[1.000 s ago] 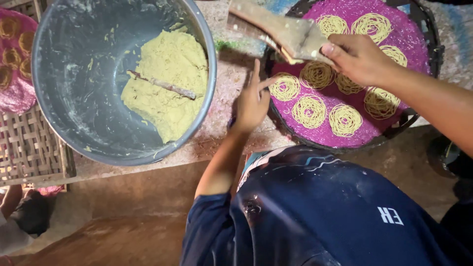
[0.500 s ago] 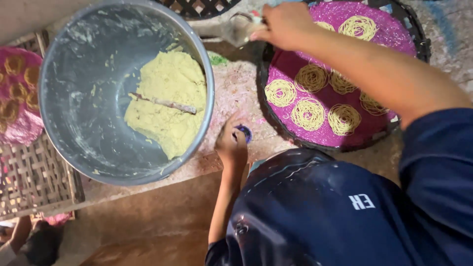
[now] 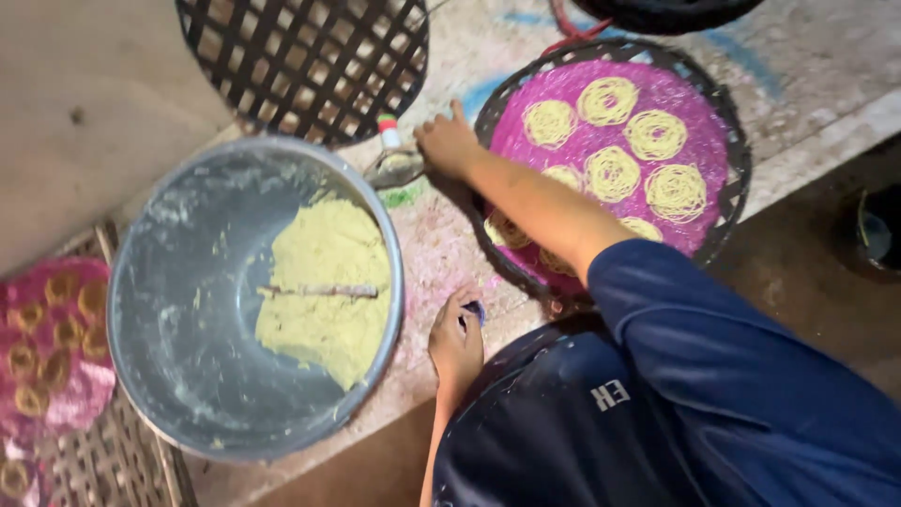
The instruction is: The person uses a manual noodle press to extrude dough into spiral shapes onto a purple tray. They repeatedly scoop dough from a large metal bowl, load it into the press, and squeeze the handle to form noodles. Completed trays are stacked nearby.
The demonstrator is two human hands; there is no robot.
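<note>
Nearest the camera: dark blue shirt, both arms reaching out over the worktop (image 3: 441,244), a rough, flour-dusted surface with pink and green stains.

Left hand (image 3: 456,340) rests at the near edge of the worktop, just right of the bowl. Grip closed on a small blue object (image 3: 477,313); what it is cannot be made out.

Large metal bowl (image 3: 188,310) to the left, inside smeared with pale residue. Yellow dough (image 3: 324,291) is heaped against its right wall, with a thin stick (image 3: 319,291) lying across the dough.

Far left edge: a pink sheet (image 3: 47,347) carrying brown coils, set on a woven rack (image 3: 113,460).

Right hand (image 3: 449,143) is stretched farther out, between the bowl and the round basket tray (image 3: 732,178). Fingers curled down, touching a metal press tool (image 3: 394,164) with a red-and-white tip; whether the grip is closed around it cannot be told.

The basket tray holds a magenta liner (image 3: 694,131) with pale yellow noodle coils (image 3: 610,174) spread over it; the forearm crosses its near left rim.

Farthest: a dark lattice basket (image 3: 310,56) beyond the bowl.
</note>
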